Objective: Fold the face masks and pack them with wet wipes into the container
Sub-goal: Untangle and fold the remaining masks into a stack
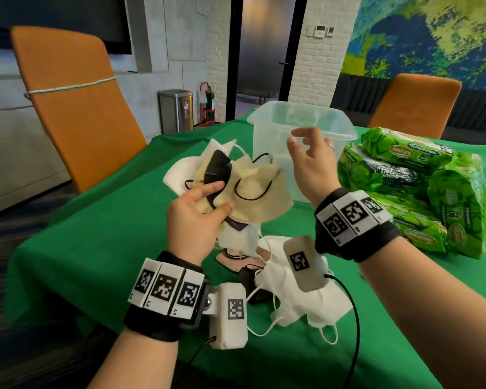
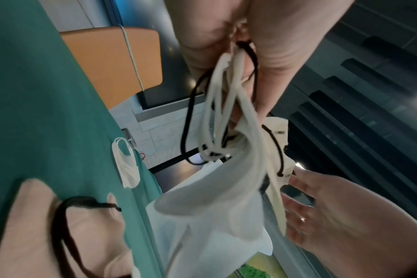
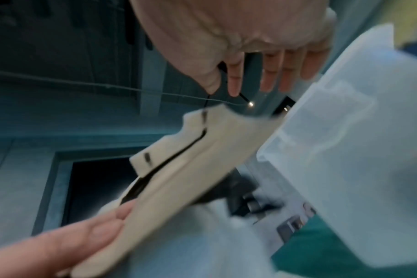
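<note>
My left hand [image 1: 199, 211] is raised above the table and grips a bunch of masks: a beige mask [image 1: 260, 189] with black ear loops, a black mask [image 1: 216, 169] and a white mask [image 1: 176, 175] behind. In the left wrist view its fingers [image 2: 274, 56] clamp the tangled ear loops [image 2: 226, 94]. My right hand [image 1: 310, 164] is up in front of the clear plastic container [image 1: 275, 122]; in the right wrist view its thumb and forefinger [image 3: 235, 75] pinch a thin black ear loop of the beige mask [image 3: 191, 159]. Green wet wipe packs [image 1: 404, 153] are stacked right of the container.
More masks lie on the green tablecloth [image 1: 96, 248] under my wrists: white masks [image 1: 292, 304], a peach mask [image 1: 230, 258] and a black mask [image 1: 247, 279]. Orange chairs [image 1: 76, 108] stand at the left and far right. The table's left edge runs close to my left arm.
</note>
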Demonstrator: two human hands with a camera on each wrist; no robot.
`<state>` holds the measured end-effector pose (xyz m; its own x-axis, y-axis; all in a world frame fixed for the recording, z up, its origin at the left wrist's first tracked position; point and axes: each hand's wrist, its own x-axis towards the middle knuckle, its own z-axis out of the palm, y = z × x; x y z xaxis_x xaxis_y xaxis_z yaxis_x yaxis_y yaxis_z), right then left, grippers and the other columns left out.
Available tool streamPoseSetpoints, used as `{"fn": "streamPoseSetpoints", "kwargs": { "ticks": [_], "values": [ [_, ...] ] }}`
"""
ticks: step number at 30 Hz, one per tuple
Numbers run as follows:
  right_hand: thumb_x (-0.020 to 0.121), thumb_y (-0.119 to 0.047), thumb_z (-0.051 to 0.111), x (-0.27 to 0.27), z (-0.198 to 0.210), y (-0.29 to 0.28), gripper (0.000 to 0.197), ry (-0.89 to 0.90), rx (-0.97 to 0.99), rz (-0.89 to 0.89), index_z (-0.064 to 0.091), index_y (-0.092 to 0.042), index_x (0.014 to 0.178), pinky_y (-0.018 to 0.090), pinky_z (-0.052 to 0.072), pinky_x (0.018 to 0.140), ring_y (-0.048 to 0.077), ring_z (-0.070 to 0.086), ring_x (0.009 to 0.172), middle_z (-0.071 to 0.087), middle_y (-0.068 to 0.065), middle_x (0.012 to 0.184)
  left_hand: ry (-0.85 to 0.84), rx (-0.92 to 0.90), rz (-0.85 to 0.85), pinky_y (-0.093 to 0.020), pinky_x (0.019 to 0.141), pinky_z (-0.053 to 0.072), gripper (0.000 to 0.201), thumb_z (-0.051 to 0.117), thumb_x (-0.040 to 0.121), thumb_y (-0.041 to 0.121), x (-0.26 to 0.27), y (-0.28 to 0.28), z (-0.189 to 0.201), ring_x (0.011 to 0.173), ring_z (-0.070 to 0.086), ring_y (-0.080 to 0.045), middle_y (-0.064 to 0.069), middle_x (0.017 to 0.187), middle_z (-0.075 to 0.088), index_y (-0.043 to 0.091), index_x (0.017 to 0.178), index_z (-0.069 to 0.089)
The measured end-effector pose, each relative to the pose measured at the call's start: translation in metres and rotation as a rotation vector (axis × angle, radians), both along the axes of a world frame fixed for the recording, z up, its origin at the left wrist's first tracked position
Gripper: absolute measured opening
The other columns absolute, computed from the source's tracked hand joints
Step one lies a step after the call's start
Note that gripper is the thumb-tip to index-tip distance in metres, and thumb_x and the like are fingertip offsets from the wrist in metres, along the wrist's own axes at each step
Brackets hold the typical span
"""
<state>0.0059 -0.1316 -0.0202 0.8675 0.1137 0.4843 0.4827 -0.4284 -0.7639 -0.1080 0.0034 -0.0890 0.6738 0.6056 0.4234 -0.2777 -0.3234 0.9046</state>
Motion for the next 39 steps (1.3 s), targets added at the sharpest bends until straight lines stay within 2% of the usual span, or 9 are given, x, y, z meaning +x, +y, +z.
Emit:
{"fn": "streamPoseSetpoints", "kwargs": {
  "ticks": [3,5,8,11,17,23,27,31,39],
  "values": [
    [0.08,-0.021,0.068,-0.017,0.0,-0.015,0.014,-0.28,-0.02,0.141,0.058,-0.025,0.088,0.017,0.037,0.08,0.015,0.049,0.09,0.047,-0.003,0.096,0.008,-0.051,0.044,-0.004,0.076,0.041,0.035,0.076,0.074,0.008,0.002,0.007,-0.002,0.094,0.057,0.001,0.005,0.102,0.063,0.018,0.107,0.068],
    [0.07,-0.018,0.077,-0.028,-0.001,-0.02,0.025,-0.259,-0.132,0.382,0.057,-0.031,0.076,0.007,0.031,0.07,0.011,0.05,0.082,0.051,-0.007,0.086,0.015,-0.099,0.049,-0.019,0.087,0.046,0.035,0.076,0.074,0.007,0.003,0.009,-0.002,0.1,0.059,-0.008,0.003,0.103,0.064,0.018,0.106,0.068],
    [0.061,-0.021,0.084,-0.034,-0.006,-0.014,0.027,-0.214,-0.507,0.548,0.068,-0.028,0.083,0.021,0.032,0.08,0.017,0.046,0.095,0.052,-0.006,0.098,0.013,-0.131,0.036,-0.035,0.096,0.049,0.034,0.076,0.074,0.008,0.003,0.009,-0.001,0.104,0.062,-0.014,-0.002,0.106,0.067,0.028,0.099,0.066],
    [0.061,-0.022,0.083,-0.035,-0.016,-0.004,0.039,-0.324,-0.741,0.456,0.069,-0.03,0.097,0.03,0.027,0.079,0.016,0.036,0.097,0.047,-0.004,0.109,0.009,-0.172,-0.016,-0.037,0.095,0.05,0.033,0.075,0.075,0.006,0.0,0.008,0.001,0.101,0.064,-0.016,-0.005,0.105,0.069,0.032,0.092,0.066],
    [0.071,-0.006,0.076,-0.026,-0.019,-0.008,0.014,-0.34,-0.476,0.537,0.074,-0.016,0.08,0.037,0.046,0.081,0.022,0.057,0.086,0.057,-0.005,0.087,0.006,-0.233,-0.116,-0.034,0.088,0.053,0.041,0.079,0.066,0.001,-0.006,0.012,0.002,0.099,0.065,-0.018,-0.008,0.103,0.069,0.023,0.098,0.065],
    [0.082,-0.007,0.067,-0.024,-0.013,-0.014,0.013,-0.208,-0.313,0.47,0.066,-0.02,0.08,0.003,0.036,0.071,-0.011,0.053,0.071,0.062,-0.012,0.076,0.029,-0.159,-0.136,-0.04,0.094,0.05,0.042,0.082,0.064,0.005,-0.01,0.015,0.002,0.106,0.063,-0.019,-0.004,0.106,0.068,0.031,0.093,0.066],
    [0.085,-0.005,0.061,-0.017,-0.008,-0.018,0.018,-0.233,-0.115,0.277,0.053,-0.021,0.088,0.009,0.034,0.054,-0.002,0.046,0.054,0.052,-0.011,0.062,0.035,-0.097,-0.08,-0.038,0.091,0.052,0.033,0.075,0.074,0.004,-0.01,0.019,-0.004,0.092,0.064,-0.013,-0.003,0.106,0.068,0.028,0.095,0.067],
    [0.085,-0.005,0.059,-0.016,-0.004,-0.02,0.016,-0.338,-0.043,0.112,0.055,-0.018,0.093,0.014,0.035,0.054,0.002,0.044,0.053,0.051,-0.007,0.061,0.039,-0.06,-0.051,-0.042,0.085,0.055,0.039,0.075,0.073,0.001,-0.008,0.021,-0.007,0.081,0.065,-0.02,-0.002,0.102,0.069,0.035,0.091,0.066],
    [0.08,-0.002,0.058,-0.044,-0.019,0.013,0.016,-0.524,-0.216,0.403,0.072,-0.009,0.082,0.0,0.034,0.064,-0.011,0.042,0.061,0.051,-0.01,0.072,-0.028,0.063,-0.011,-0.014,0.092,0.033,0.062,0.077,0.067,-0.003,-0.004,0.013,-0.007,0.111,0.047,-0.004,0.011,0.115,0.055,0.022,0.119,0.053]
  ]
}}
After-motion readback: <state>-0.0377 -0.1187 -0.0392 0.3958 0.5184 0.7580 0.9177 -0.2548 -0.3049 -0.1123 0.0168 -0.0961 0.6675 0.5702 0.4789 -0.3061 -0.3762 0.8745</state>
